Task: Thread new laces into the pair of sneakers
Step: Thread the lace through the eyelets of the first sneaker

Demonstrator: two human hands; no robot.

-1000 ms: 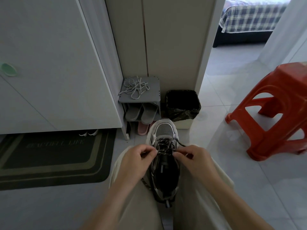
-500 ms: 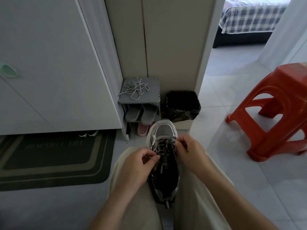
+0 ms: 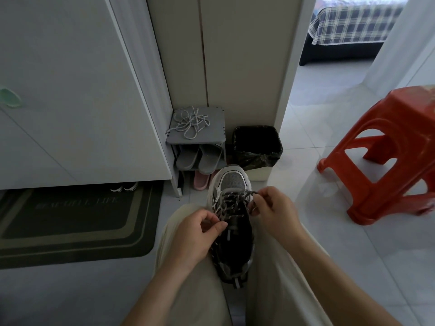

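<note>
Dark doormat (image 3: 70,222) lies on the floor at left, red stool (image 3: 388,149) stands at right. Beige trouser legs (image 3: 188,302) flank a grey-white sneaker (image 3: 231,182) set between the knees, toe pointing away toward a black-lined bin (image 3: 256,142) and a small grey shoe rack (image 3: 215,134). Left hand (image 3: 195,238) pinches the dark speckled lace (image 3: 235,201) by the left eyelets. Right hand (image 3: 275,212) pinches it at the upper right. Pale loose laces (image 3: 190,123) lie tangled on the rack top.
</note>
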